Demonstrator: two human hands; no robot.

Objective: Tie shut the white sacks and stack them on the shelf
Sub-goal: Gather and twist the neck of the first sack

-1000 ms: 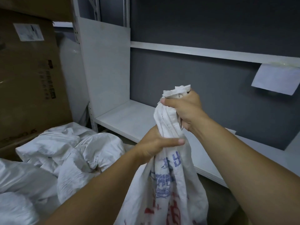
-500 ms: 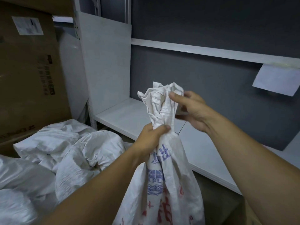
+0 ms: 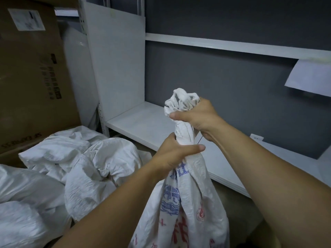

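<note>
Holding sack (image 3: 188, 203) upright in front of shelf (image 3: 143, 126), not yet on it. Clenching left hand (image 3: 172, 156) round twisted neck, right hand (image 3: 198, 117) round bunched top just above. Prob. no knot yet. Could unwind if either grip loosens; could slump & spill w/o support below.

A dark grey wall (image 3: 232, 83) fills the back, from 12 to 3 o'clock. A white shelf (image 3: 143, 126) runs along it from the middle down to 4 o'clock. A second white board (image 3: 232, 48) sits higher, at 1 o'clock. A white side panel (image 3: 116, 59) stands at 11 o'clock. A big brown cardboard box (image 3: 32, 77) sits at 10 o'clock. A white paper (image 3: 309, 77) hangs at 2 o'clock. The light is dim.
</note>
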